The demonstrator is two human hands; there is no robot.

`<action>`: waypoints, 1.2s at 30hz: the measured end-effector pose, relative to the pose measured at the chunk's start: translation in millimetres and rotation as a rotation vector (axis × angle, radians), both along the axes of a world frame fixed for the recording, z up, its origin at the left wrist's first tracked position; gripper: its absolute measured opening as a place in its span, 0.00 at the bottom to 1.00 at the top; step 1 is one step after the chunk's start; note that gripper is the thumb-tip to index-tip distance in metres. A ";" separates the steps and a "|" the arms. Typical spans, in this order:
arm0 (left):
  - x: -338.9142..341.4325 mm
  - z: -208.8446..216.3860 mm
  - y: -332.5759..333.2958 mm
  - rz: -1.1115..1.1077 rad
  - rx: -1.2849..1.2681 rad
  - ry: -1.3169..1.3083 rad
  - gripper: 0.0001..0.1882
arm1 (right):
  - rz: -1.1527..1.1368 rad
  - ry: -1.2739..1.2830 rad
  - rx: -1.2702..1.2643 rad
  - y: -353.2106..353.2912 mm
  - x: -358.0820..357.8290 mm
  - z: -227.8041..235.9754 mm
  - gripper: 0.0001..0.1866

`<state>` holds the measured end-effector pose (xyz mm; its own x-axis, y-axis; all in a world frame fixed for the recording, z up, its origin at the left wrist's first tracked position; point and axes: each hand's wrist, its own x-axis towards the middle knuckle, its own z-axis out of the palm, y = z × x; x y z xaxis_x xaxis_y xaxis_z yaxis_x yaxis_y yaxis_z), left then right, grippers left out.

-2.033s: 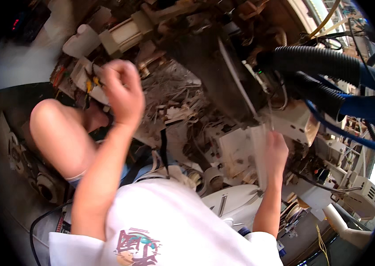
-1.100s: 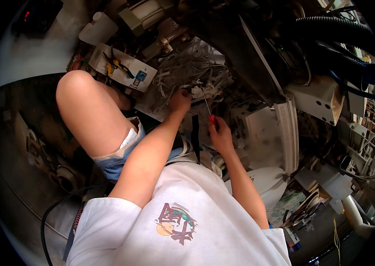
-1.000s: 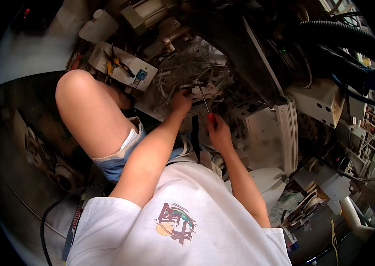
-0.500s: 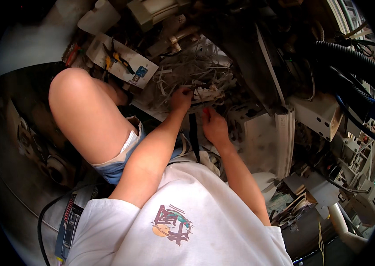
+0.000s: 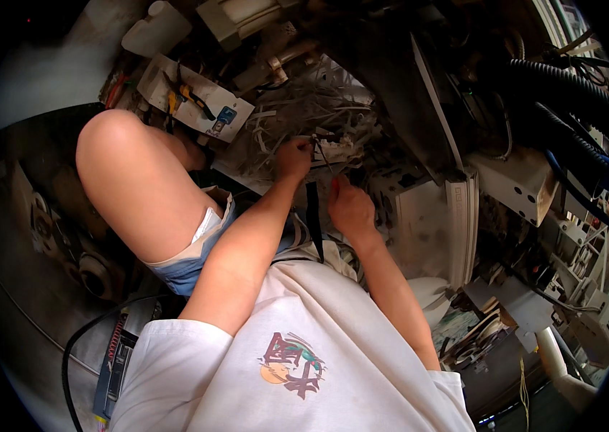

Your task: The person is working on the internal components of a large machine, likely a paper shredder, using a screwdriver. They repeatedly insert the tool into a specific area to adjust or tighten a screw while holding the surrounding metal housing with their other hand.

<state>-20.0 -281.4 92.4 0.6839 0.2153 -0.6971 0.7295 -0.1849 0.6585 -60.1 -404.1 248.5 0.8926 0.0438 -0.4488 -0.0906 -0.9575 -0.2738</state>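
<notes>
My left hand (image 5: 293, 158) is closed around a small part at the edge of a tangled heap of pale wires (image 5: 304, 115). Just right of it, my right hand (image 5: 350, 205) grips a thin screwdriver (image 5: 324, 160) with a red handle, its shaft pointing up toward the left hand's fingertips. The two hands nearly touch over the wire heap. A black strap (image 5: 313, 216) hangs down between my forearms. My bare left knee (image 5: 113, 144) rises at the left.
A white tray (image 5: 200, 101) with pliers and small tools lies beyond my knee. White machine casings (image 5: 513, 183) and black corrugated hoses (image 5: 571, 86) crowd the right. A black cable (image 5: 81, 338) and a flat device lie at the lower left.
Two seconds ago my hands were far apart, the left raised. They have come together over the wire heap, and the right hand now holds the screwdriver against what the left hand grips.
</notes>
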 end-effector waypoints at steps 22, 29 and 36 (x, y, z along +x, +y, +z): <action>-3.6 -44.7 15.5 0.014 0.005 -0.013 0.12 | -0.875 0.630 0.886 -41.4 5.5 116.8 0.22; 1.2 -23.8 19.4 0.027 -0.019 0.080 0.15 | -0.993 0.707 1.499 -82.9 -24.3 133.0 0.27; 35.2 67.1 12.8 -0.148 0.089 -0.086 0.20 | -0.921 0.700 1.702 -94.7 -26.1 139.8 0.28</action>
<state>15.2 -268.6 159.5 0.7688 0.1661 -0.6175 0.6319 -0.3460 0.6936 -86.1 -498.8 388.3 0.6232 0.4310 -0.6526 -0.7561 0.5455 -0.3617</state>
